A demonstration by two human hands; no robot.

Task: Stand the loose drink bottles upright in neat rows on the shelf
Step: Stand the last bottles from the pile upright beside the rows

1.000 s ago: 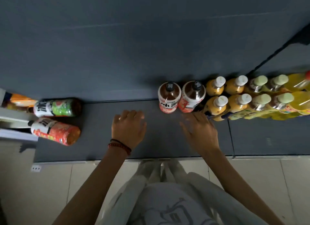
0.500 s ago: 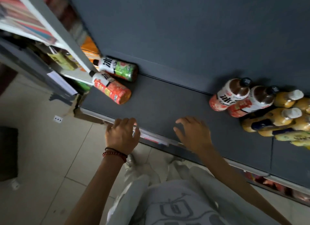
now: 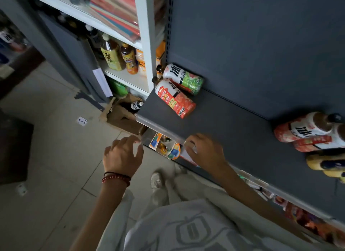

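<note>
Two loose bottles lie on their sides at the left end of the dark grey shelf [image 3: 233, 127]: a red-labelled bottle [image 3: 175, 98] in front and a green-labelled bottle [image 3: 183, 78] behind it by the back wall. At the right edge two red-and-white bottles [image 3: 306, 129] stand upright, with yellow bottles [image 3: 326, 164] beyond them. My left hand [image 3: 122, 156] hovers off the shelf's front left corner, fingers loosely curled, holding nothing. My right hand [image 3: 205, 151] is over the front rail, fingers relaxed and empty.
A white shelving unit [image 3: 145, 45] to the left holds more drinks and stacked coloured items. An open cardboard box [image 3: 123, 114] sits on the tiled floor under the shelf's left end. A lower shelf with packaged goods [image 3: 166, 148] shows beneath the rail.
The view has swung left and down. Both hands have drawn back from over the shelf surface to its front rail. The two lying bottles are now nearer the centre of view.
</note>
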